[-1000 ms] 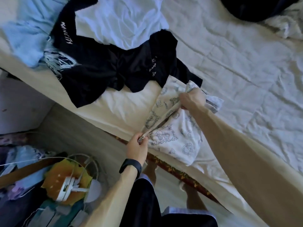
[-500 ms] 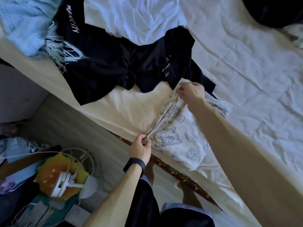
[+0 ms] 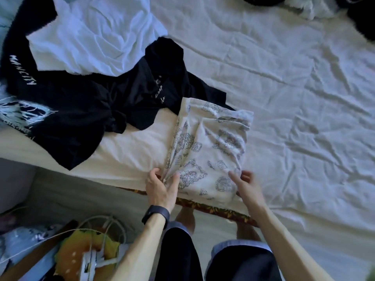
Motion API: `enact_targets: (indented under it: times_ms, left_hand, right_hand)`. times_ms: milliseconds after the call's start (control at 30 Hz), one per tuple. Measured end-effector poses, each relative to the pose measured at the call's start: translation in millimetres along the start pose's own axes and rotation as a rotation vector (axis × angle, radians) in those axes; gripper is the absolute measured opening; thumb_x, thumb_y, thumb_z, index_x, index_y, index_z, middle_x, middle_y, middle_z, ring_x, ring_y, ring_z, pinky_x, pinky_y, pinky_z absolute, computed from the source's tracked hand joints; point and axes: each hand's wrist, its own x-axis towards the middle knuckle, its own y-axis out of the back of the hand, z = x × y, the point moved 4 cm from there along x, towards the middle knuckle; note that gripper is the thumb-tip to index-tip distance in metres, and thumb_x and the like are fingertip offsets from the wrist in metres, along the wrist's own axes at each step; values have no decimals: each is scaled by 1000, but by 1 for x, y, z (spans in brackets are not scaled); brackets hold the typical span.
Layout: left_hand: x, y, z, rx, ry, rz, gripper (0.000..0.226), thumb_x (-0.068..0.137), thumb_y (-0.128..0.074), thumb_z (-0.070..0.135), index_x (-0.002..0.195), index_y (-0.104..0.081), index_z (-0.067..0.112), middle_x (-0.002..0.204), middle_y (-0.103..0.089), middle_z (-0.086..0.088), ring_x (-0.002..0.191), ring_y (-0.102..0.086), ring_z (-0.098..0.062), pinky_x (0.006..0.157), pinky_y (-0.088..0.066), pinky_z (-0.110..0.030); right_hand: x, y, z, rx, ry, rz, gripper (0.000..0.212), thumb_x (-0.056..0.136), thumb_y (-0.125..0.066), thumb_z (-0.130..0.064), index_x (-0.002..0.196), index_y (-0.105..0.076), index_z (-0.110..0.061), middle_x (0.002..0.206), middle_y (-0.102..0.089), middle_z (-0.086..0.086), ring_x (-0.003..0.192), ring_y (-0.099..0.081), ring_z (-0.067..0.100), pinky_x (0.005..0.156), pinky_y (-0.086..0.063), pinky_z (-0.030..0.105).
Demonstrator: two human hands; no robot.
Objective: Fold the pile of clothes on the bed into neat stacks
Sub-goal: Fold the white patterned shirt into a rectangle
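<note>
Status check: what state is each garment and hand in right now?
Printed garment: partly folded, on the bed.
Black shirt: unfolded, crumpled.
White shirt: unfolded, overlapping the black shirt.
Left hand: pinching the printed garment's near left corner.
Right hand: at its near right edge, grip unclear.

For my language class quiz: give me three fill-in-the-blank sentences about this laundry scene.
The wristband is on the ___ arm.
The white shirt lies partly over clothes coloured ___.
The left hand and right hand touch the patterned cloth at the ___ of the bed.
Missing: left; black; edge.
</note>
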Motion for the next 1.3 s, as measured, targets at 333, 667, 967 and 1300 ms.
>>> enact_targets:
  times_ms: [333, 667, 967, 1300]
  left_hand:
    - [2, 3, -5, -29, 133, -397, 32, 78, -78, 48, 95, -68, 23, 87, -75, 15, 87, -69, -2, 68, -46, -14]
    - [-55, -27, -47, -178, 372, -253, 15, 87, -77, 21, 96, -66, 14, 96, -72, -7, 76, -64, -16, 56, -56, -20]
    - [-91, -14, -45, -322, 275, -323, 23, 87, -74, 15, 109, -67, 12, 101, -77, -1, 87, -72, -7, 60, -53, -19]
    - [-122, -14, -80, -351, 381, -192, 31, 89, -69, -3, 118, -59, 1, 102, -69, -11, 83, -65, -20, 57, -54, -19]
  right_hand:
    - [-8, 2, 51, 260, 23, -273, 46, 76, -87, -39, 112, -73, -13, 103, -79, 4, 96, -76, 23, 89, -60, 45]
    - [-18, 16, 124, 197, -76, -164, 29, 84, -80, -45, 97, -75, -20, 88, -78, -5, 80, -73, 14, 72, -55, 33]
    - [-26, 50, 142, 374, 86, -172, 21, 87, -76, -39, 99, -72, -22, 94, -77, 5, 88, -74, 24, 77, -61, 40]
    - [-39, 63, 190, 431, 11, -195, 17, 92, -76, -19, 107, -73, -10, 94, -78, 8, 85, -75, 22, 74, -63, 31]
